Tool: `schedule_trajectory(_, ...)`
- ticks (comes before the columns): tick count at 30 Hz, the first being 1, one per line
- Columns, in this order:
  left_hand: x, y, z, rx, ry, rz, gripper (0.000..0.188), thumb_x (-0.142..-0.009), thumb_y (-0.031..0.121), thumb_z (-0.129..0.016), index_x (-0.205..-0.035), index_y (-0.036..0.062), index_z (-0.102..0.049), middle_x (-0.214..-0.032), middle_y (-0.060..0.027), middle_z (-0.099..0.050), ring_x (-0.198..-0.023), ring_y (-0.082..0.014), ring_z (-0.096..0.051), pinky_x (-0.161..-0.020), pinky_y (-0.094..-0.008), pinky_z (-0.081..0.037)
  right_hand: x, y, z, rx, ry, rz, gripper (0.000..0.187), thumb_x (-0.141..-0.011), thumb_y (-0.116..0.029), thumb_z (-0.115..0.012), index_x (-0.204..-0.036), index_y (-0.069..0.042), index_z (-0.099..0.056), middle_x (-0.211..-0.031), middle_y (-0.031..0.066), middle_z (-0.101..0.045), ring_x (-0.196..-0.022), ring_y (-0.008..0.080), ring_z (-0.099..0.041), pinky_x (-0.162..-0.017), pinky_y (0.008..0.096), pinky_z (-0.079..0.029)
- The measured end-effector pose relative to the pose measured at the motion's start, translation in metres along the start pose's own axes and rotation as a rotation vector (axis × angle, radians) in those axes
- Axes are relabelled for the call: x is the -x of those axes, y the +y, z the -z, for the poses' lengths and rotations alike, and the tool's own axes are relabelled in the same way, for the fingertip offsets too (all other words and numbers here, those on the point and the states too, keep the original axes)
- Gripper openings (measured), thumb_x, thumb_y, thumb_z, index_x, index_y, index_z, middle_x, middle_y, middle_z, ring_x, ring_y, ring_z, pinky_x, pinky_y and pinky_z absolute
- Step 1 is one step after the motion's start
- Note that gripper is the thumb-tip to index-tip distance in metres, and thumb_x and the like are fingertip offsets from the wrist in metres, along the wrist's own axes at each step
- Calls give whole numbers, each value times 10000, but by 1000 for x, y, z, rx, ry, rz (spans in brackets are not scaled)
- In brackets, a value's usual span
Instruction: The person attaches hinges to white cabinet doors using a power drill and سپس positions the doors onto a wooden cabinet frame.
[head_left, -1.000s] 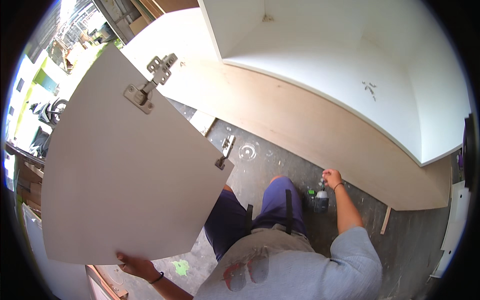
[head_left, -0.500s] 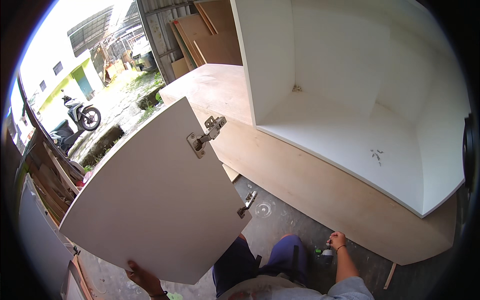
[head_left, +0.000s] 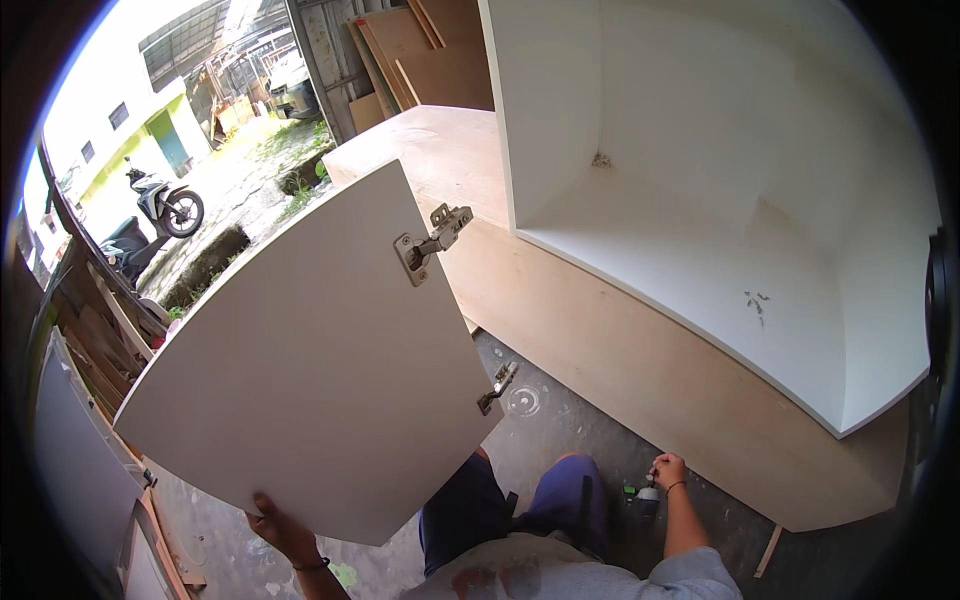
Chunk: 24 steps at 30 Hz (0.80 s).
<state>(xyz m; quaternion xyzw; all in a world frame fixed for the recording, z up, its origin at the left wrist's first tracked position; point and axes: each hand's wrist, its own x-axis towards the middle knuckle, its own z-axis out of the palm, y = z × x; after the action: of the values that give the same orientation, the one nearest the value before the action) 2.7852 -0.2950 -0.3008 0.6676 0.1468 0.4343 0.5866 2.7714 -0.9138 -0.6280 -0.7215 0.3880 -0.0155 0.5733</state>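
A white cabinet door (head_left: 300, 350) stands tilted in front of me on the left, its plain face turned up. Two metal hinges are fixed along its right edge, an upper hinge (head_left: 432, 243) and a lower hinge (head_left: 497, 388). My left hand (head_left: 280, 530) grips the door's lower edge, thumb on the face and the other fingers hidden beneath. On the right, my right hand (head_left: 670, 470) is low beside the wooden base, its fingers closed together; what they hold is too small to make out. Just below them is a dark and pale tool (head_left: 648, 495) with a green part, its kind unclear.
A white open cabinet box (head_left: 680, 230) rests on a long plywood base (head_left: 620, 350) at the right, with small debris (head_left: 757, 303) inside. Wooden boards (head_left: 410, 60) lean at the back. Another panel (head_left: 80, 440) stands at far left. Outside, a motorbike (head_left: 165, 205) is parked.
The door has shifted slightly up and to the right in view, still in my left hand. My right hand stays low near the tool, with little change. The view has tilted slightly.
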Motion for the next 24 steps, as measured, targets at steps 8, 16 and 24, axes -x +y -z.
schedule_trajectory(8,-2,4,2,1,10,16,640,-867,478,-525,-1202,-57,-422,-1102,-127,-541,-945,-212,-563,-780,-326,-492,8,-12,-1,133,25,-44,51,-776,-51,-593,-821,-54,-618,-707,30,-613,-620,137,-610,-507,313,-531)
schedule_trajectory(16,-2,6,0,-56,-14,18,693,-853,529,-513,-1202,-62,-420,-1101,-143,-536,-935,-223,-561,-770,-334,-496,21,-25,4,152,14,-37,93,-765,-61,-608,-848,-51,-648,-717,29,-614,-617,125,-597,-506,304,-533)
schedule_trajectory(24,5,13,-1,-79,58,77,821,-799,621,-510,-1236,-65,-399,-1146,-171,-511,-957,-253,-549,-765,-344,-502,15,-17,2,188,-30,-40,118,-755,-121,-610,-846,-72,-666,-697,18,-608,-618,131,-588,-515,311,-522)
